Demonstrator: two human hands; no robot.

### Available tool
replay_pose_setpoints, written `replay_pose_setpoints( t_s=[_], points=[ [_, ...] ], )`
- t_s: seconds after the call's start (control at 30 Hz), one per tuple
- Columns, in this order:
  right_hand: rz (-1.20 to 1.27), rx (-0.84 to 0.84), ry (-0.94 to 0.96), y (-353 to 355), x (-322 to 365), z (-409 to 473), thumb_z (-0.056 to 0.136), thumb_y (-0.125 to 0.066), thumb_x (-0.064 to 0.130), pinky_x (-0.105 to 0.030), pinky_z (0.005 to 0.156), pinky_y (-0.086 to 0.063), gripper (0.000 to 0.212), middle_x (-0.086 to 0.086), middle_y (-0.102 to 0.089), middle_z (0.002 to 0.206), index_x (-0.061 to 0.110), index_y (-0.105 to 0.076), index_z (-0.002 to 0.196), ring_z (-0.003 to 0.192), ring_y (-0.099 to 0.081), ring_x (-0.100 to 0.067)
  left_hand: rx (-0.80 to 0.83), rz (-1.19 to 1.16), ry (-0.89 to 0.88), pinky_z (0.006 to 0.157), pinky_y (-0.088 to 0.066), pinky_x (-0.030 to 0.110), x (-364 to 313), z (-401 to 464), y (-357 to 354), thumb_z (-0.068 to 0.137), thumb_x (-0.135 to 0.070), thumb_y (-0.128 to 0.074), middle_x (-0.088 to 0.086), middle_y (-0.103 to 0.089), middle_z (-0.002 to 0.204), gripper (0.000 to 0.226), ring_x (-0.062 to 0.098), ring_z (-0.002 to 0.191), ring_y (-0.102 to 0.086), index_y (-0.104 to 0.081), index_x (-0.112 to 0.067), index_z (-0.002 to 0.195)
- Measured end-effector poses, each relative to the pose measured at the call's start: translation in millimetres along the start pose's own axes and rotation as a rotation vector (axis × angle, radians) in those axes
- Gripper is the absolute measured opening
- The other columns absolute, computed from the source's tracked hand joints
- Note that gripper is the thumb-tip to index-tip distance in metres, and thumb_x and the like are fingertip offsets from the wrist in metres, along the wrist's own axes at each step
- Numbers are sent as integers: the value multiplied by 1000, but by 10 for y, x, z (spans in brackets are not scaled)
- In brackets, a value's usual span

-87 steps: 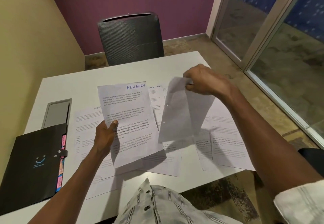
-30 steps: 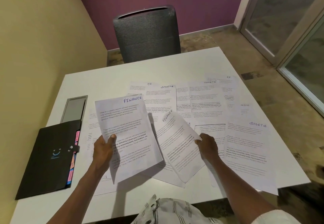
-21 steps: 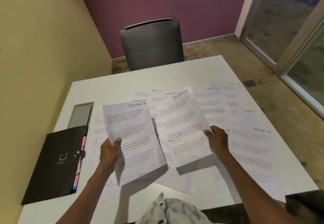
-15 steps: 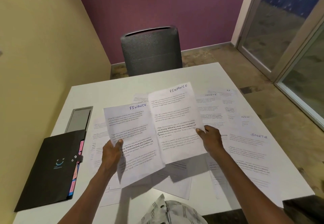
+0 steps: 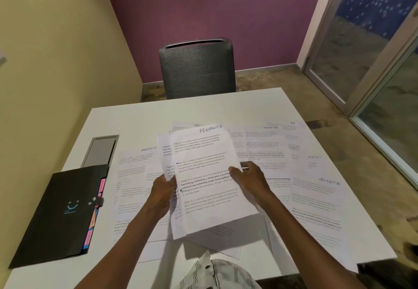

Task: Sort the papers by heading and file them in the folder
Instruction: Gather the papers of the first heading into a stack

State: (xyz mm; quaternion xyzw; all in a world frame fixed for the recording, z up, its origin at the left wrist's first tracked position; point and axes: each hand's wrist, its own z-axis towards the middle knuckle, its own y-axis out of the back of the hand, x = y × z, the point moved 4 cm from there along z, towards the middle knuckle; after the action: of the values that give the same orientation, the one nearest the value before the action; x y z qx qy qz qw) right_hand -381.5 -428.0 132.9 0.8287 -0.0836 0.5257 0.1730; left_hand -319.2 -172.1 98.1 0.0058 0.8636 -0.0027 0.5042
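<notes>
Two white sheets headed FINANCE (image 5: 203, 159) are held stacked above the table, the right one lying on top of the left one. My left hand (image 5: 161, 192) grips the stack's left edge and my right hand (image 5: 247, 179) grips its right edge. Several more printed sheets lie spread on the white table (image 5: 135, 116), among them one headed ADMIN (image 5: 135, 171) at the left and ones headed SPORTS (image 5: 316, 200) and HR at the right. A shut black folder (image 5: 61, 214) with coloured tabs lies at the table's left front.
A grey chair (image 5: 198, 69) stands at the table's far side. A grey cable hatch (image 5: 100, 150) is set into the table behind the folder. A yellow wall is close on the left and glass doors on the right.
My right hand picked up a second FINANCE sheet, turned it upright and brought it leftward onto the sheet in my left hand. Both hands now hold them together.
</notes>
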Motion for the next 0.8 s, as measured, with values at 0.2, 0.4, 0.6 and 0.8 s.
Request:
replay_pose_setpoints(
  t_s=[0.2, 0.4, 0.6, 0.8],
  points=[
    [56, 106, -46, -130, 90, 41, 94, -61, 8, -2, 47, -41, 38, -7, -62, 118, 4, -49, 130, 81, -59, -6, 121, 32, 55, 85, -58, 50, 38, -74, -120, 91, -20, -69, 27, -71, 103, 33, 39, 89, -69, -66, 8, 108],
    [-41, 32, -23, -281, -109, -2, 97, -54, 8, -1, 53, -41, 39, -5, -56, 130, 5, -46, 134, 102, -52, -14, -48, 40, 85, 79, -53, 34, -38, -105, -146, 100, -57, -35, 0, -68, 84, 51, 21, 82, -65, -64, -17, 89],
    [-140, -150, 122, -197, -40, 14, 96, -55, 20, -40, 97, -49, 37, -10, -60, 128, 9, -49, 131, 116, -57, -28, -47, 394, -343, 65, -45, 25, -208, -87, -207, 101, -27, -49, 0, -69, 100, 24, 21, 93, -65, -63, -10, 110],
    [92, -170, 177, -133, -50, -69, 96, -56, 9, -22, 81, -49, 26, 1, -63, 112, 26, -50, 115, 102, -61, -18, -130, 438, -497, 57, -41, 11, -222, -190, -359, 104, -16, -42, 1, -67, 102, 20, 11, 85, -61, -58, -9, 114]
  ],
)
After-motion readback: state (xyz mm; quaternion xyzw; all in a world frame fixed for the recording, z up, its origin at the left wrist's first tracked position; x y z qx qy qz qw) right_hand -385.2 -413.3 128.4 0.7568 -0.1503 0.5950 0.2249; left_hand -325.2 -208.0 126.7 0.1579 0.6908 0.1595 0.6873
